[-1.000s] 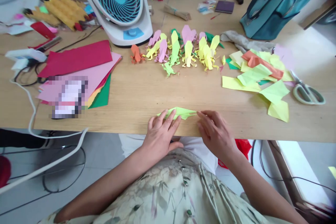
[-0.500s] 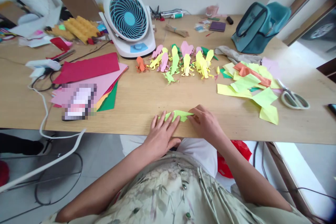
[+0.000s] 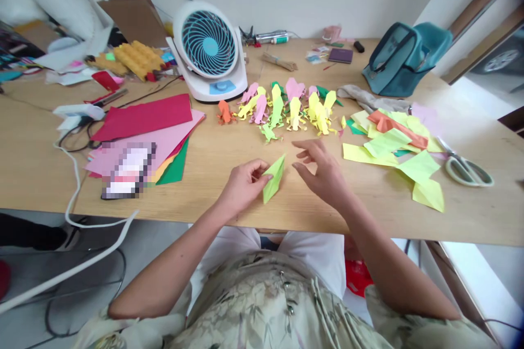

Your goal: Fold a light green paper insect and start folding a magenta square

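Note:
My left hand (image 3: 244,184) pinches a folded piece of light green paper (image 3: 275,179) by its left side and holds it tilted above the table. To the right of the paper, my right hand (image 3: 317,166) is open and apart from it, thumb and fingers spread. Beyond my hands stands a cluster of folded paper figures (image 3: 295,112) in yellow, pink, green and orange. The nearest of them is a small light green figure (image 3: 269,132).
Loose paper pieces (image 3: 393,147) and scissors (image 3: 466,169) lie on the right. Left are coloured sheets (image 3: 143,117), a blurred-out phone (image 3: 129,170) and a white cable (image 3: 73,191). A fan (image 3: 210,49) and a teal bag (image 3: 405,60) stand at the back.
The green paper has been lifted from the table and tilted up in my left hand. My right hand has let go of it and opened. The view has shifted slightly.

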A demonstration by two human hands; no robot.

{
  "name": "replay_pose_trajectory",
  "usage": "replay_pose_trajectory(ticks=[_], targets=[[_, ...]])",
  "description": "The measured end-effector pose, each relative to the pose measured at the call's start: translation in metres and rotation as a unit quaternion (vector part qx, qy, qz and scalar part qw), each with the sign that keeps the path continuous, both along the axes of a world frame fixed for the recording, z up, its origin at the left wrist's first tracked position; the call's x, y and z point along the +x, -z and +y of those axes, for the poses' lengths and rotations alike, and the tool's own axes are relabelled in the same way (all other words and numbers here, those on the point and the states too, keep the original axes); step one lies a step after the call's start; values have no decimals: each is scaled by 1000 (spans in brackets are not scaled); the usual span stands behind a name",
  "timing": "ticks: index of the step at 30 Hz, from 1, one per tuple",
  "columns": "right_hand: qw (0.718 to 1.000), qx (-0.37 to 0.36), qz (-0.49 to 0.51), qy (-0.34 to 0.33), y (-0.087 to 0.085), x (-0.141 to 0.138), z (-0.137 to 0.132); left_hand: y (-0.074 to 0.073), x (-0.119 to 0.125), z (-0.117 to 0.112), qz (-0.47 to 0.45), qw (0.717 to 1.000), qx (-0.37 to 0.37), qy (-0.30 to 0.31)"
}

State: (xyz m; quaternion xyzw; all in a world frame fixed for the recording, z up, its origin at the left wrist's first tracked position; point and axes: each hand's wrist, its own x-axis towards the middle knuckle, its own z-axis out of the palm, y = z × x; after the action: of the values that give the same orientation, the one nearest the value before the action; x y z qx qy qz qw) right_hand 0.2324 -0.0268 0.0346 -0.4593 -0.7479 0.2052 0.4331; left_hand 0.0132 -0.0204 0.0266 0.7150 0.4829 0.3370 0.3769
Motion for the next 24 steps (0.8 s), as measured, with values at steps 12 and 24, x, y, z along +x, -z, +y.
replay_pose_trajectory(ticks=[12, 24], targets=[[959, -221, 154, -92, 23, -6, -3, 18, 15, 0, -183, 981, -56, 40], [974, -202, -37, -91, 19, 13, -1, -22, -10, -14, 92, 957, 274, 12]])
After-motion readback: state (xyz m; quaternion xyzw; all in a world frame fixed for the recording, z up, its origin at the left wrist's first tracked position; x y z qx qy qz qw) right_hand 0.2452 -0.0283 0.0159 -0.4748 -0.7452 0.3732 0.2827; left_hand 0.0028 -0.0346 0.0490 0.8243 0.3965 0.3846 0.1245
